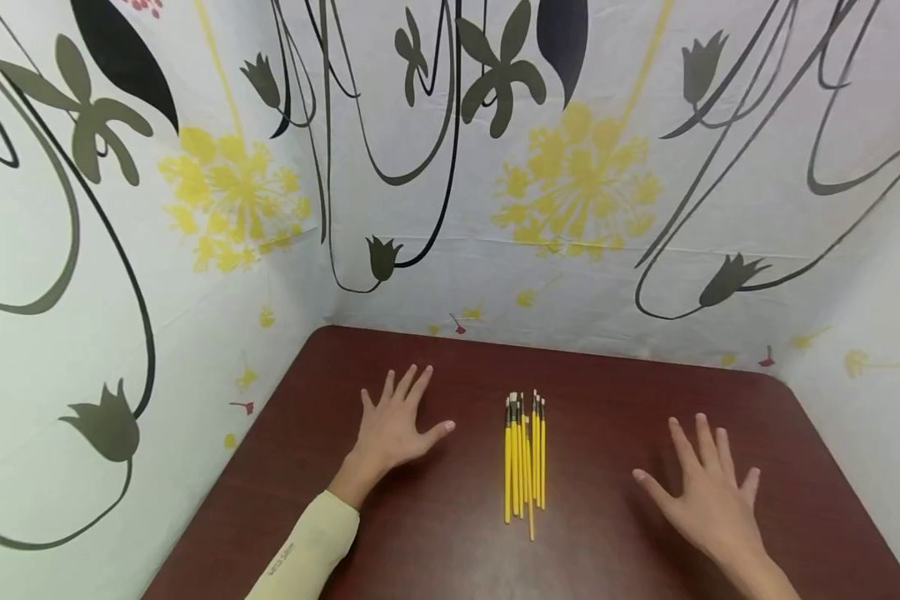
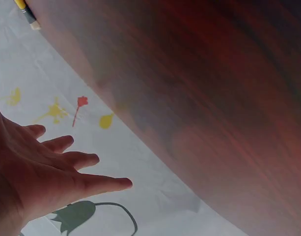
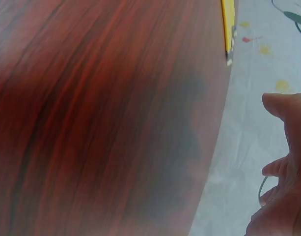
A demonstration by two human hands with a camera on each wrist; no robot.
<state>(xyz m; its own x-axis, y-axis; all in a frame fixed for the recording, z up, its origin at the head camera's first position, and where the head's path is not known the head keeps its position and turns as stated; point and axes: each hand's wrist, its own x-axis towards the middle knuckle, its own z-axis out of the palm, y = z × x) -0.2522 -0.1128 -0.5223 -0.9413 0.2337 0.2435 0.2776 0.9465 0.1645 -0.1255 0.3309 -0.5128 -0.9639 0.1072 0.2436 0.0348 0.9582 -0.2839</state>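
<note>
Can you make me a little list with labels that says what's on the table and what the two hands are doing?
table: dark red-brown wood, set in a corner
walls: white sheet with yellow flowers and dark tulips
things on table: bunch of yellow paintbrushes, lying side by side, bristles pointing away
left hand: fingers spread, left of the brushes, holding nothing
right hand: fingers spread, right of the brushes, holding nothing
sleeve: pale yellow, on left arm

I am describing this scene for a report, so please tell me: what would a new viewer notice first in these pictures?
First, the bundle of yellow paintbrushes lying in the middle of the dark red-brown table, bristles pointing toward the far wall. Next, the left hand and the right hand, both spread with straight fingers on either side of the bundle, neither touching it. Behind, the white walls carry bold yellow flowers and black vines.
</note>
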